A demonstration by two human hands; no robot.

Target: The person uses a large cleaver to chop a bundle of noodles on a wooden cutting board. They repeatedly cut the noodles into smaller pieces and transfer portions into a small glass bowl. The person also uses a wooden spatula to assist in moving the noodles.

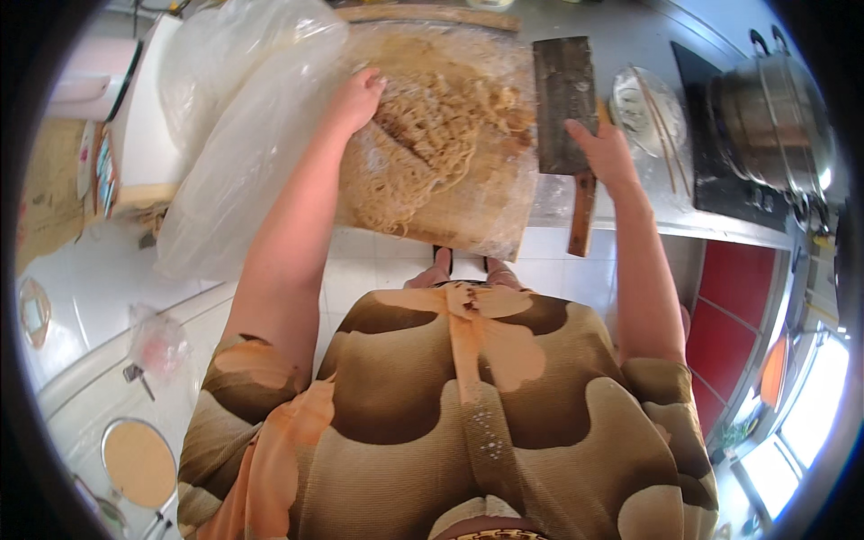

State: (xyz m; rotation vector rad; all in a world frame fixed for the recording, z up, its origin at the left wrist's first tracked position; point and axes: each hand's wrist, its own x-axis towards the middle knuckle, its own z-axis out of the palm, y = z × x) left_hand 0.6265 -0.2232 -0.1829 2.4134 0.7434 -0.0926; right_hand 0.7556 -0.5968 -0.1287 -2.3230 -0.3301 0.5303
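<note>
A heap of cut noodles (pixel 439 128), dusted with flour, spreads over a wooden board (pixel 472 216) in front of me. At the heap's upper left is my left hand (pixel 359 98), its fingers curled; whether noodles are between them is hidden. To the right of the board, my right hand (pixel 607 152) grips a broad cleaver (pixel 563 101) by its blade. The thumb lies on the blade's face and the other fingers are partly hidden at its right edge. The cleaver's wooden handle (pixel 582 216) points toward me, past the counter's front edge.
A large clear plastic bag (pixel 250 135) drapes along the board's left side. Chopsticks (pixel 655 115) rest across a bowl of white powder (pixel 638 111) on the steel counter (pixel 553 202). Farther right, a steel pot (pixel 769 128) stands on a black cooktop (pixel 709 162). A rolling pin (pixel 425 17) lies behind.
</note>
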